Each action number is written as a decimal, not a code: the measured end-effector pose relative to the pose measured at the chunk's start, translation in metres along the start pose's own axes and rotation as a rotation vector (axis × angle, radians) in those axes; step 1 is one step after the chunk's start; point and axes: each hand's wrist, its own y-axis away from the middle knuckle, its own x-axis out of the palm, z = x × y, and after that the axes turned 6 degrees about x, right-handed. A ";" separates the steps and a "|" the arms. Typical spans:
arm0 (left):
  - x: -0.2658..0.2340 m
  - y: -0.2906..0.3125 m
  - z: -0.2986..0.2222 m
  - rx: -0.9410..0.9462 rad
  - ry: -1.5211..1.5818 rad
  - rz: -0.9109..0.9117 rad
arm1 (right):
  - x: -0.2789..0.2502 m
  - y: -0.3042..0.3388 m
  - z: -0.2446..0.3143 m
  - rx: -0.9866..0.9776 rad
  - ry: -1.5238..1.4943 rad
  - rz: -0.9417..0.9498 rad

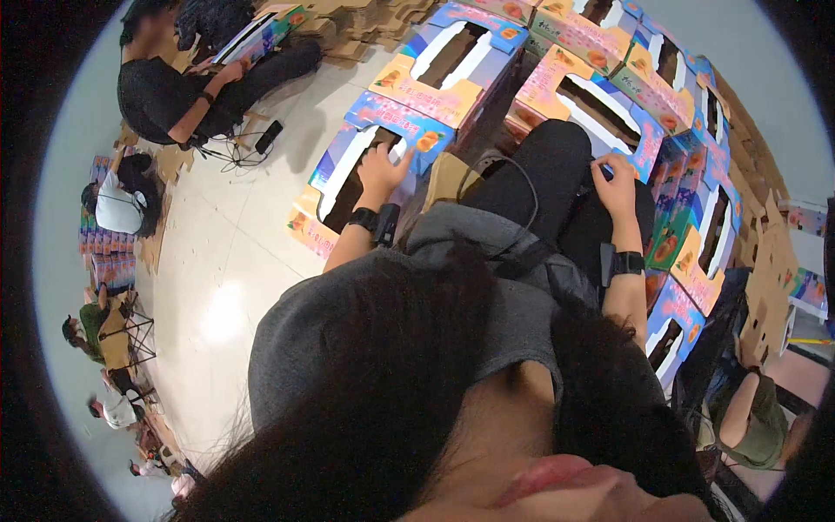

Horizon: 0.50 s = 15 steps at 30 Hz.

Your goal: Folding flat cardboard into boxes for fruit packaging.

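Beside my left leg stands a blue, pink and orange printed fruit carton (pixel 335 170) with a long cut-out in its top. My left hand (pixel 383 174) rests on it at the edge of that cut-out, fingers apart, their tips over the dark opening. My right hand (pixel 616 184) lies by my black-trousered knee, its fingers bent together in a pinch. Whether anything small sits between those fingertips is too fine to see. Both wrists wear black straps with small devices.
Similar cartons (pixel 452 65) stand in rows ahead and to the right (pixel 696 261). Flattened cardboard (pixel 365 30) is piled at the back. A seated person (pixel 174 96) handles a carton at the far left. Several others sit along the left, another (pixel 752 418) at lower right.
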 end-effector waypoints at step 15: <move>0.002 -0.003 -0.014 -0.176 0.209 0.248 | 0.004 0.007 0.001 0.077 0.065 0.043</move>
